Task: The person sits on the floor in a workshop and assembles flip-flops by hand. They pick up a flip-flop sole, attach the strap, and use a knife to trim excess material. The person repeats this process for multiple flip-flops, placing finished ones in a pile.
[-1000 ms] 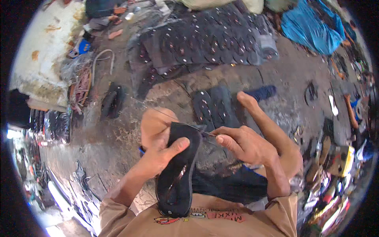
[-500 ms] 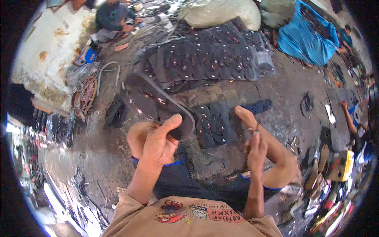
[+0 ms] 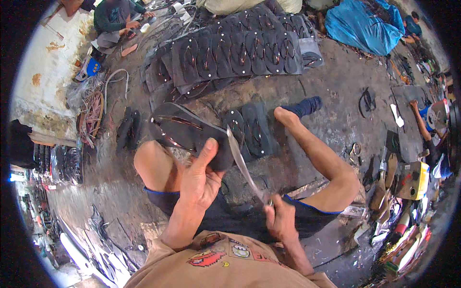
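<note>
In my left hand (image 3: 201, 185) is a dark flip-flop (image 3: 177, 122) with shiny brown straps, held over my bent left knee. The thumb lies on its upper face and the fingers go beneath it. My right hand (image 3: 282, 219) is closed round the handle of a knife (image 3: 246, 170) with a long, curved, pale blade. The blade points up and away, its tip close to the flip-flop's right edge; contact I cannot tell. Just beyond, a pair of dark flip-flops (image 3: 257, 127) lies on the ground between my legs.
Rows of dark flip-flops (image 3: 240, 55) lie ahead on flat sheets. A blue tarp bundle (image 3: 367, 26) is at the far right, a yellow container (image 3: 415, 180) at the right. Another person (image 3: 115, 21) sits at the far left. White scraps (image 3: 79, 249) lie at the lower left.
The knife has come across from the right and now stands beside the flip-flop. My left hand has turned the flip-flop flatter. The view has shifted, so the surroundings sit higher.
</note>
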The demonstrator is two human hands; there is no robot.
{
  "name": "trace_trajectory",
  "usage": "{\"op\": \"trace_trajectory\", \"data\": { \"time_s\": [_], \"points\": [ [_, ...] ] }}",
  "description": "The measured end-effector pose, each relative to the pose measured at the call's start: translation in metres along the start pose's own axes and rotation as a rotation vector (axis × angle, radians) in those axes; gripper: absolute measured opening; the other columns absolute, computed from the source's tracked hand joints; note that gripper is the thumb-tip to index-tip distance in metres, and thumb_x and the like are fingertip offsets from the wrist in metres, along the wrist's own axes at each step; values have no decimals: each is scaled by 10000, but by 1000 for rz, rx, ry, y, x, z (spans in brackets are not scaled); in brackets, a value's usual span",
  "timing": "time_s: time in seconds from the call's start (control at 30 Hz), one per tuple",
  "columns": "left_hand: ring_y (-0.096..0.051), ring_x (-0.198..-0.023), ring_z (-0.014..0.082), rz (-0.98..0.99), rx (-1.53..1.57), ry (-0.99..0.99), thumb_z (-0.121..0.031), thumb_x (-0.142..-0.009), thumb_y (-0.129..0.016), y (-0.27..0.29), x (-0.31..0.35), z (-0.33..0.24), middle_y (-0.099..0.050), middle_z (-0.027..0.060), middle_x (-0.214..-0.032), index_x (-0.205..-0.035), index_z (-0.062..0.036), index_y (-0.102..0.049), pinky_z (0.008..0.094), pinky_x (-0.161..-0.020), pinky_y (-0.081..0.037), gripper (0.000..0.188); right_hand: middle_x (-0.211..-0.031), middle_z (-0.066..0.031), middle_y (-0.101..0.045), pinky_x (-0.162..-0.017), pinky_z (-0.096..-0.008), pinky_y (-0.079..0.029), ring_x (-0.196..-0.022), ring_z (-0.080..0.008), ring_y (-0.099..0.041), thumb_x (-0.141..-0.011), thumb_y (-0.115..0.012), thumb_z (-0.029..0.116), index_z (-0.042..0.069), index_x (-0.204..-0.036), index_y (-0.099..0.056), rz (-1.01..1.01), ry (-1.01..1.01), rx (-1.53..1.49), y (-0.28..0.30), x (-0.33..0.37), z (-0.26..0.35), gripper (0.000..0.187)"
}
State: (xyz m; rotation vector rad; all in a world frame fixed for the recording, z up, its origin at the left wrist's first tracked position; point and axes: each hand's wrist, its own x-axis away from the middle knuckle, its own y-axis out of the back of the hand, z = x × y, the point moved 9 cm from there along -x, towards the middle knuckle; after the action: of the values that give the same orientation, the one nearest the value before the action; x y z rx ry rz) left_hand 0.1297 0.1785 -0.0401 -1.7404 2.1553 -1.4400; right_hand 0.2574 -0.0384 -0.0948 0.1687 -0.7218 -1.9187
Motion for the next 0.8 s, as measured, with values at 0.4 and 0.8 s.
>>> {"op": "trace_trajectory", "data": {
  "time_s": [0.4,0.8],
  "points": [
    [-723,-1127,219,77,-249,-13,41,-912,-770,27,17,-1,-702,99,-1248,-1468,-25,-452,391,-984,-625,645,-801,-262,-686,-704,-578,-493,-793,-518,-662,-1072,-558,428,48,-1167,-652,319,124,-10,16,-71,53,402],
    [-712,-1143,259,90,-387,88,-75,-853,-852,43,27,-4,-693,153,-1266,-1435,59,-477,416,-983,-597,705,-777,-292,-641,-681,-580,-458,-831,-547,-620,-1007,-672,247,61,-1004,-563,183,279,-267,-39,-130,91,216]
  ]
}}
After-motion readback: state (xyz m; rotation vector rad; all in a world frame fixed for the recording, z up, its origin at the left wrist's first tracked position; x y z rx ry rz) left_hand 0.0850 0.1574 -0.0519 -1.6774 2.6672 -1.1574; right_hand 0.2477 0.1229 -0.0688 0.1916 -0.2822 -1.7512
